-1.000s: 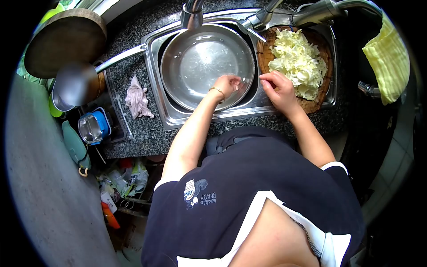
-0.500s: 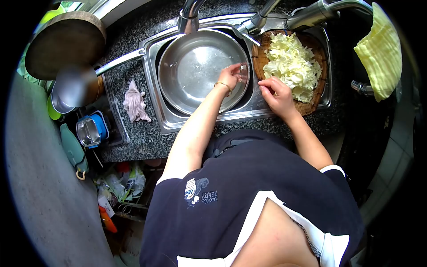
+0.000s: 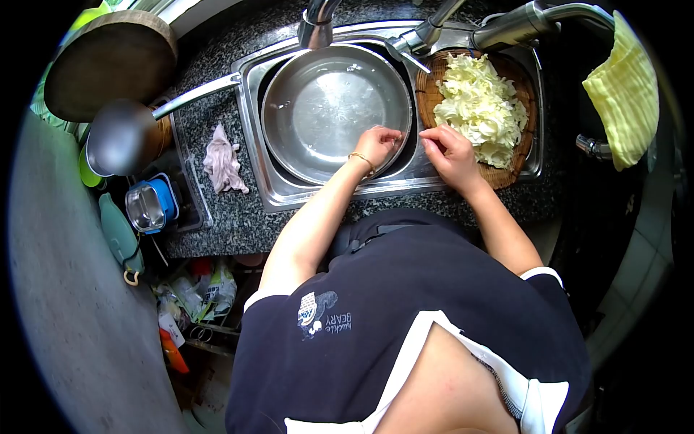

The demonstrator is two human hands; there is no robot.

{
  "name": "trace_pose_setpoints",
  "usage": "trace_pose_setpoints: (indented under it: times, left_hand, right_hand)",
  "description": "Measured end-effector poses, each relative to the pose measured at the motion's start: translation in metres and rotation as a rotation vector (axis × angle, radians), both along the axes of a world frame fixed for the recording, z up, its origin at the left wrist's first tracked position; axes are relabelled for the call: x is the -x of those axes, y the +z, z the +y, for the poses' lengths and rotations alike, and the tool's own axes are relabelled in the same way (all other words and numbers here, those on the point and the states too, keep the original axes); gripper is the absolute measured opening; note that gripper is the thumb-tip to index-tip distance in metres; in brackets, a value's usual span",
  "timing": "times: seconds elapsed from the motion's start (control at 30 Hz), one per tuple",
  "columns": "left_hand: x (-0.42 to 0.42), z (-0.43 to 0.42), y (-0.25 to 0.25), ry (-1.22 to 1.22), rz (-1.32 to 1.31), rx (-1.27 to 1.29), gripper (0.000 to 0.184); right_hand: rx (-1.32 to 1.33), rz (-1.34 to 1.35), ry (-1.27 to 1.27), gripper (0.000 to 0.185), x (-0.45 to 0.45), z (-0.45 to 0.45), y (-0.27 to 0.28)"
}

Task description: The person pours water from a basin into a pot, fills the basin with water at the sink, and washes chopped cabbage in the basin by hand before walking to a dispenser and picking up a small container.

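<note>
A wide steel basin [image 3: 296,87] sits in the left part of the sink, with clear water and small bits in it. My left hand [image 3: 377,147], with a thin bracelet at the wrist, is over the basin's right side near the rim, its fingers curled together. Just across the rim, my right hand [image 3: 453,153] is closed, thumb against the bent fingers, beside the basket. Whatever either hand may hold is hidden or too small to see. Shredded cabbage [image 3: 481,108] is heaped in a round woven basket [image 3: 428,98] on the sink's right side.
Faucets [image 3: 316,29] reach over the sink [image 3: 269,197] from behind. A yellow cloth [image 3: 627,94] hangs at the right. On the left are a crumpled rag [image 3: 223,163], a long-handled pan [image 3: 119,145], a blue-rimmed container [image 3: 148,206] and a round wooden board [image 3: 108,69].
My left hand's fingers have drawn in from a looser spread, and the hand sits slightly lower in view. My right hand stays almost where it was. The view has shifted a little.
</note>
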State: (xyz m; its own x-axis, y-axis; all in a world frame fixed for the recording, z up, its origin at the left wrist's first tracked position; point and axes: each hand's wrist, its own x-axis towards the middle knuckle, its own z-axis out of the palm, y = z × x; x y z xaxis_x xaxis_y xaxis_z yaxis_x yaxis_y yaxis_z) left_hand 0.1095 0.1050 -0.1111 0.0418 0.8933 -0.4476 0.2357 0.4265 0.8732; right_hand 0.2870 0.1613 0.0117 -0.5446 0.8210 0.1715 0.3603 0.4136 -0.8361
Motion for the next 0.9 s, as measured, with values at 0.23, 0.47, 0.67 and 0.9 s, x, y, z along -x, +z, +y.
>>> trace_pose_setpoints:
  times: [0.23, 0.47, 0.67, 0.9]
  left_hand:
    - [-0.006, -0.017, 0.026, 0.081, 0.014, -0.021, 0.023]
    - [-0.005, -0.016, 0.025, 0.084, 0.117, -0.034, 0.014]
    - [-0.005, -0.019, 0.027, 0.425, -0.483, 0.213, 0.011]
    - [0.006, -0.018, 0.057, 0.677, -1.198, 0.337, 0.019]
  right_hand:
    - [0.039, -0.016, -0.006, 0.009, 0.0, -0.003, -0.004]
    - [0.082, -0.02, -0.02, 0.009, 0.003, -0.006, -0.014]
    - [0.242, -0.042, 0.01, 0.011, 0.008, -0.006, -0.02]
    - [0.387, -0.026, 0.195, 0.029, 0.018, -0.003, -0.017]
